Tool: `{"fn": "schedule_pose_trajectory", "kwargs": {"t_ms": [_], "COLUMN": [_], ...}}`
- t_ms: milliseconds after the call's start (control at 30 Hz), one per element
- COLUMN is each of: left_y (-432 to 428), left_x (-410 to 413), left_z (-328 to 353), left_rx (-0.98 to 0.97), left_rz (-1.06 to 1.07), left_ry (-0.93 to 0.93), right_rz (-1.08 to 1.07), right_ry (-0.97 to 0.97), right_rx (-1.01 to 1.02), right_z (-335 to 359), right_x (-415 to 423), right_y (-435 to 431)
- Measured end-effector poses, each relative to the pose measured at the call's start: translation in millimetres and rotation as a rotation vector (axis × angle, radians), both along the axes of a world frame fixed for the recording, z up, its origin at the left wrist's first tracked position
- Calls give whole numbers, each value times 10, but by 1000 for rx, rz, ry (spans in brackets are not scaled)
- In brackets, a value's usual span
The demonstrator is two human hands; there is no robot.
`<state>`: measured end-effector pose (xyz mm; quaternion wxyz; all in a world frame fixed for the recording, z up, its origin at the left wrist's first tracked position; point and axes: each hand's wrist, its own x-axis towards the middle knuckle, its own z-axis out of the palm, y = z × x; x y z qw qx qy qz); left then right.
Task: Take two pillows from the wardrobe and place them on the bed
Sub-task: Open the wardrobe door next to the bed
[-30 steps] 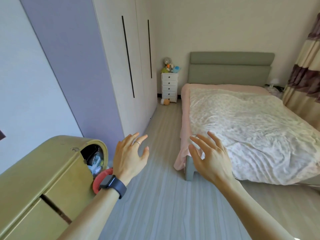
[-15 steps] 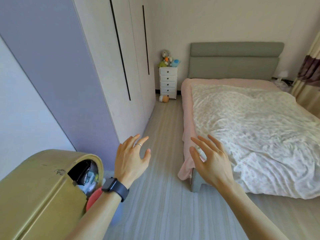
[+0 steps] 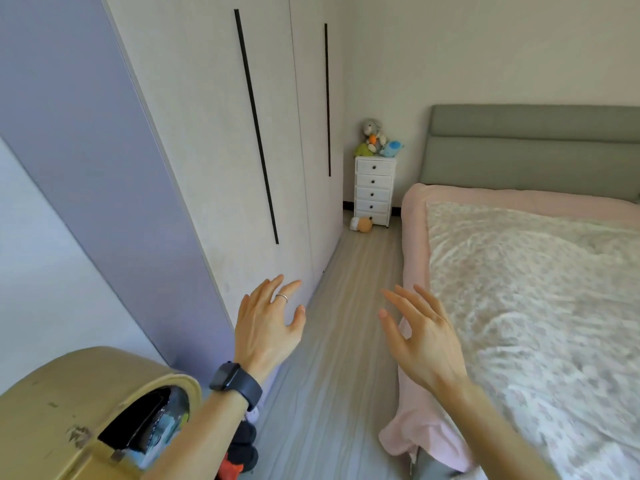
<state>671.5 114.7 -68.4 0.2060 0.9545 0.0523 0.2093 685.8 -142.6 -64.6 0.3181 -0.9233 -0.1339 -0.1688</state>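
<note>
Pillows: none in sight; presumably behind the shut wardrobe (image 3: 214, 140) doors, so the fetch has not begun

Wardrobe: pale doors closed flush, two long dark strip handles; the nearer handle (image 3: 256, 126) runs above and ahead of the left hand, the farther one well beyond it. Lilac side panel to the left of that hand

Left hand (image 3: 268, 327): fingers spread, palm turned toward the door, empty, raised just short of the door face, not touching. Ring on one finger, dark watch (image 3: 235, 382) at the wrist. Likely held up to reach for the handle edge

Right hand (image 3: 420, 336): also spread and empty, hovering over the near corner of the bed, probably free so both hands can take a bulky pillow

Bed (image 3: 519, 289): right of the right hand, pink sheet under a pale floral cover, grey-green headboard; top end bare, room for two pillows

Below the left forearm: olive rounded cabinet (image 3: 69, 410), open end stuffed with oddments

Far ahead: white drawer chest (image 3: 374, 188) topped with soft toys
</note>
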Motion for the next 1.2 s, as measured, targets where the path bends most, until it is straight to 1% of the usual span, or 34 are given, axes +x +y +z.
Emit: {"fn": "schedule_pose_trajectory", "kwargs": {"t_ms": [267, 433, 533, 667, 767, 833, 933, 1067, 1133, 1200], "left_y": [452, 870, 1114, 1374, 1577, 1692, 1860, 1999, 2057, 2097], "left_x": [1380, 2477, 3156, 3856, 4360, 4628, 4978, 5382, 5579, 5763], "left_z": [11, 38, 167, 446, 737, 919, 1183, 1504, 1617, 1666], "left_rx": [70, 117, 145, 243, 301, 384, 504, 616, 644, 669], "left_rz": [109, 155, 166, 167, 204, 232, 328, 510, 612, 721], "left_ry": [-50, -82, -95, -153, -232, -316, -429, -508, -549, -587], "right_rz": [109, 188, 224, 256, 287, 328, 408, 544, 614, 694], "right_ry": [27, 0, 34, 17, -22, -55, -77, -149, -228, -348], "right_rx": [58, 64, 56, 82, 108, 125, 195, 266, 268, 251], "right_z": [-55, -77, 30, 272, 500, 655, 845, 1061, 1135, 1196], "right_x": [1586, 2677, 3367, 4097, 4696, 5055, 5594, 6260, 6566, 6868], "right_y": [541, 1040, 1347, 1669, 1917, 2090, 2384, 2882, 3152, 3415]}}
